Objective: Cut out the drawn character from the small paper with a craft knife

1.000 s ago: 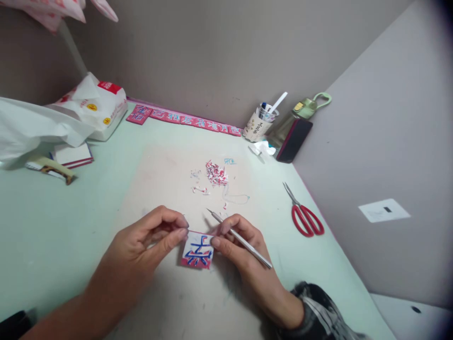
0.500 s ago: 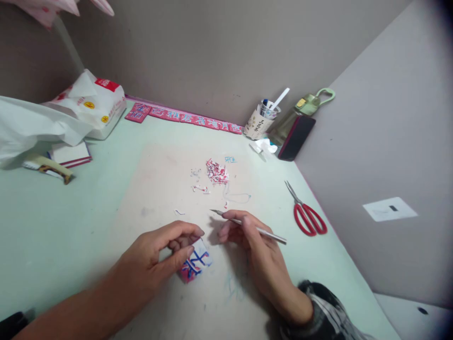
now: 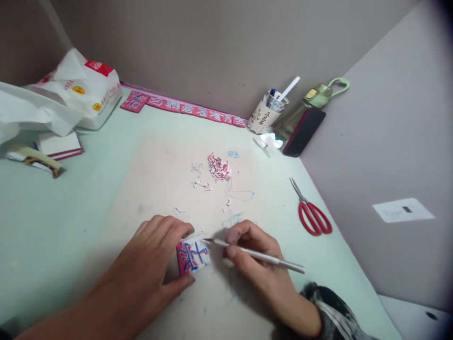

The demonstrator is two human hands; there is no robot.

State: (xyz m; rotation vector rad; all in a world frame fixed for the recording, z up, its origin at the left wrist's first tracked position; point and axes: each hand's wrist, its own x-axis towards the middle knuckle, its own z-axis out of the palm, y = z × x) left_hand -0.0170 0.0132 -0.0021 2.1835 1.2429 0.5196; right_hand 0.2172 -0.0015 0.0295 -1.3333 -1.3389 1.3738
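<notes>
Left hand: fingers gripping lettered card edgewise
Right hand: fingers gripping craft knife, tip at card
Scraps: heaped beyond the card

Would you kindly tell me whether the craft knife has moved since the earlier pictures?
Yes: judged against the pile of scraps, the craft knife has shifted nearer the camera, leaving a wider gap between them.

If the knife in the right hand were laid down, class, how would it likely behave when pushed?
The knife would probably roll, since it looks slim and round. It should be stiff, as it looks straight and metallic in the right hand. Its narrow, pointed blade might chip if pushed against something hard.
</notes>
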